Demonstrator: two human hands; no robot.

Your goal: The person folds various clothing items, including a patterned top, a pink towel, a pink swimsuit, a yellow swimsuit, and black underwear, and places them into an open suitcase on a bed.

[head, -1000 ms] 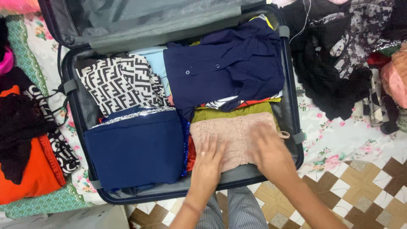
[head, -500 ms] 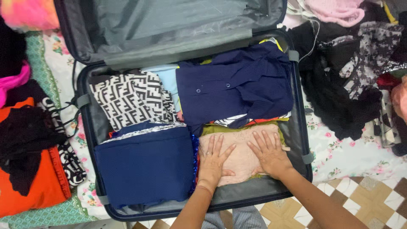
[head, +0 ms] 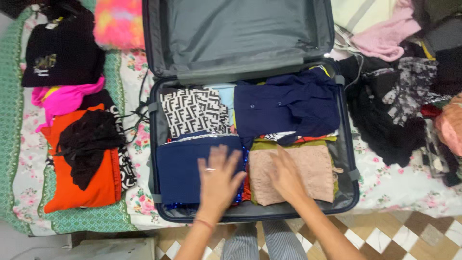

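An open dark suitcase [head: 350, 192] lies on a floral bedspread, packed with folded clothes. My left hand [head: 219, 180] is spread flat, blurred, over the folded navy garment [head: 180, 168] at the front left. My right hand [head: 285, 175] rests palm down on the left part of the folded pink lace garment [head: 313, 168] at the front right. Behind them lie a black-and-white patterned piece [head: 192, 111] and a navy buttoned shirt [head: 288, 103]. Neither hand grips anything.
The suitcase's grey-lined lid [head: 240, 33] stands open at the back. Left of the case lie orange [head: 96, 188], black and bright pink clothes [head: 65, 98]. A heap of dark and pink garments [head: 390, 96] fills the right. Tiled floor [head: 418, 236] shows below the bed edge.
Both hands slid left: my left hand moved off the pink lace garment onto the navy one, my right hand moved to the lace garment's left side. The camera view pulled back.
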